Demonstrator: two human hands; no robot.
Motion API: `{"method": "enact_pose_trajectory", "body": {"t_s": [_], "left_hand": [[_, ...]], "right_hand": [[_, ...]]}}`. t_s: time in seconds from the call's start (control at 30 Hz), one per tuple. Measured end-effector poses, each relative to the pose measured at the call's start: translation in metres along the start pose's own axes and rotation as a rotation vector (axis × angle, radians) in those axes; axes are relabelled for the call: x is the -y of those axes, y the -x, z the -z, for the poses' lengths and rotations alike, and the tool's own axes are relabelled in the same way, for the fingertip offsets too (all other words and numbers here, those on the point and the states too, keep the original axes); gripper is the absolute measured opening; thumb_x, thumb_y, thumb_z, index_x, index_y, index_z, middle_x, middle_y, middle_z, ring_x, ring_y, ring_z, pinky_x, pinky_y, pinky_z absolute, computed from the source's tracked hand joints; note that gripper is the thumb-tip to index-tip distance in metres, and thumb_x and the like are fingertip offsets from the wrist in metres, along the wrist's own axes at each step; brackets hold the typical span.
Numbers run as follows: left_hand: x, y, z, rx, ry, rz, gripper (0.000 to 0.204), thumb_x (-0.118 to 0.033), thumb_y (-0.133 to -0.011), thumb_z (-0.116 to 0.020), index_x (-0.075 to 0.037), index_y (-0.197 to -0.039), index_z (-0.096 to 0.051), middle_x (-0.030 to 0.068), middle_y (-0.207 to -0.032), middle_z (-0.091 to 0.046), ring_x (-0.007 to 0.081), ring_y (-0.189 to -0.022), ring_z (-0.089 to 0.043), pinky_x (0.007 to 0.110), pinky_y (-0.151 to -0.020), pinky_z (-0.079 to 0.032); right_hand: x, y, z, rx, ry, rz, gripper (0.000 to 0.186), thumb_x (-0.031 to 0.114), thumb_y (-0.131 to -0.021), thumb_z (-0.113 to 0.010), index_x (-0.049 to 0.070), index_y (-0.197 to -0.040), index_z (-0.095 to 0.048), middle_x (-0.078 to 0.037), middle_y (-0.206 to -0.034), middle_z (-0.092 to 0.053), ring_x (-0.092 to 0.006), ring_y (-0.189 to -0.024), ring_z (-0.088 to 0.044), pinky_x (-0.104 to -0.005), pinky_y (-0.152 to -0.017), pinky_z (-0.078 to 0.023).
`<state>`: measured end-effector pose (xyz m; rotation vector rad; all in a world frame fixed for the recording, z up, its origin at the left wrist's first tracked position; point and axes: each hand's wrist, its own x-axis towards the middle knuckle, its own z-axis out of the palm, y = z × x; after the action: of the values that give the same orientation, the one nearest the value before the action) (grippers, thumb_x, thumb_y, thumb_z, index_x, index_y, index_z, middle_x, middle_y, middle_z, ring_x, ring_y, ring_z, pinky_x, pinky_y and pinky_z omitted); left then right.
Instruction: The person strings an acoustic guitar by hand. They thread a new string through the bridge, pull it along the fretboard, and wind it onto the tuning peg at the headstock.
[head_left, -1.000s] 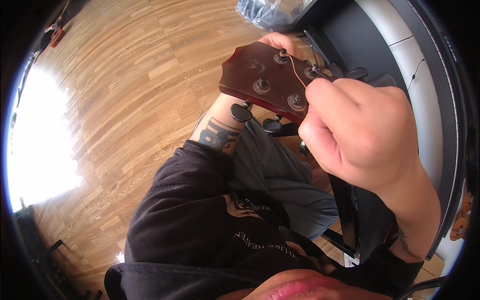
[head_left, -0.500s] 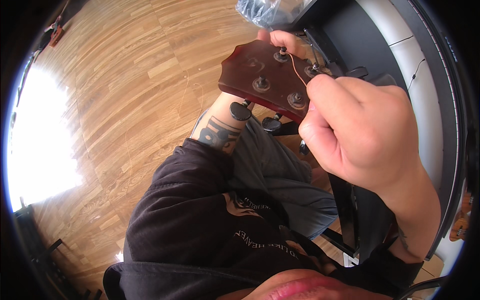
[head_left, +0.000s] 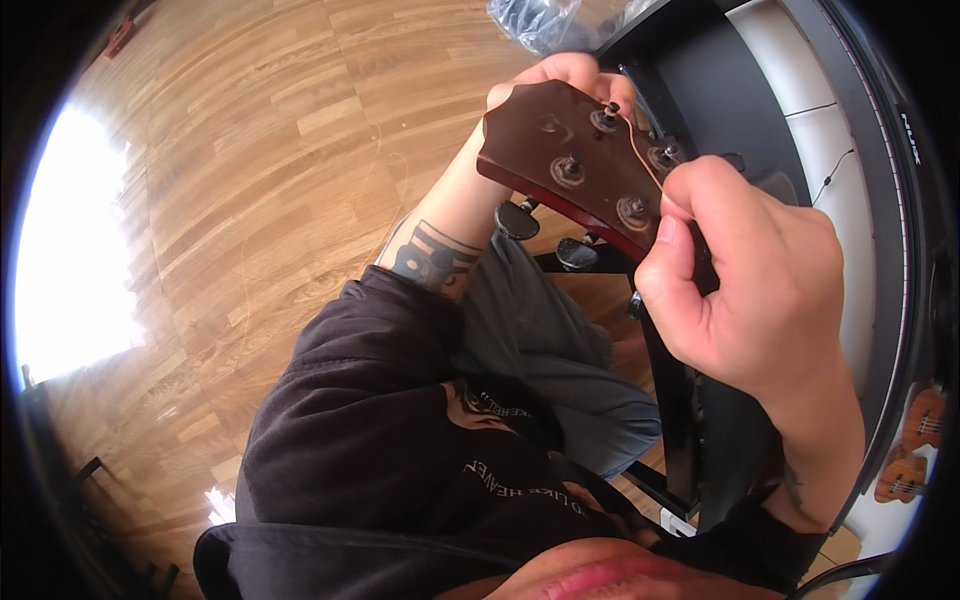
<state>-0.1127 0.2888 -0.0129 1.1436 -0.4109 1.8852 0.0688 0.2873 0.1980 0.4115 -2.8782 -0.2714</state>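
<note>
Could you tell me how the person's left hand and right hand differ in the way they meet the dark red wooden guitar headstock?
The left hand reaches from behind the dark red wooden guitar headstock, only its fingers showing past the top edge; the right hand is in front, in full view. The left hand grips the wood itself, while the right hand pinches a thin coppery string by the tuning posts. Both are bare.

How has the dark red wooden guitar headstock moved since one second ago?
Cannot tell: the dark red wooden guitar headstock keeps nearly the same place beside the black stand; any shift is too slight to separate from head motion.
</note>
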Motion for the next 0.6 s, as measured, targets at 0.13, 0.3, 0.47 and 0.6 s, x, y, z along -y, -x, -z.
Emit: {"method": "enact_pose_trajectory", "body": {"t_s": [0.13, 0.3, 0.47, 0.6], "left_hand": [[-0.013, 0.003, 0.008, -0.12, -0.277, 0.177, 0.025, -0.028, -0.095, -0.077, -0.009, -0.093, -0.062, 0.0045, -0.096, -0.058, 0.0161, -0.092, -0.055, 0.031, -0.079, -0.055], [0.001, 0.003, 0.008, -0.034, -0.14, -0.001, 0.027, -0.03, -0.095, -0.078, -0.007, -0.095, -0.063, 0.0051, -0.095, -0.06, 0.0167, -0.087, -0.059, 0.033, -0.079, -0.057], [0.014, -0.002, 0.003, 0.076, 0.179, -0.092, 0.037, -0.029, -0.094, -0.079, 0.001, -0.108, -0.065, 0.0151, -0.11, -0.072, 0.0257, -0.102, -0.074, 0.038, -0.088, -0.063], [-0.004, 0.003, -0.03, -0.264, -0.342, 0.089, 0.031, -0.032, -0.092, -0.081, -0.007, -0.101, -0.065, 0.003, -0.091, -0.059, 0.0158, -0.088, -0.057, 0.032, -0.075, -0.055]], "right_hand": [[-0.002, 0.001, -0.003, -0.015, -0.003, -0.022, 0.012, -0.002, -0.082, -0.068, 0.005, -0.089, -0.062, -0.004, -0.066, -0.061, -0.0204, -0.048, -0.059, -0.032, -0.047, -0.043], [-0.001, 0.001, -0.002, 0.004, -0.014, -0.035, 0.011, -0.002, -0.083, -0.068, 0.005, -0.089, -0.062, -0.003, -0.066, -0.061, -0.0196, -0.048, -0.058, -0.0317, -0.047, -0.043], [0.0, 0.0, -0.002, -0.019, -0.003, -0.017, 0.011, -0.001, -0.083, -0.07, 0.005, -0.089, -0.062, -0.003, -0.067, -0.062, -0.0208, -0.048, -0.058, -0.0321, -0.046, -0.043], [-0.001, 0.002, -0.006, -0.067, -0.01, 0.007, 0.011, -0.001, -0.085, -0.072, 0.004, -0.089, -0.063, -0.005, -0.066, -0.061, -0.0223, -0.047, -0.058, -0.0327, -0.046, -0.043]]}}
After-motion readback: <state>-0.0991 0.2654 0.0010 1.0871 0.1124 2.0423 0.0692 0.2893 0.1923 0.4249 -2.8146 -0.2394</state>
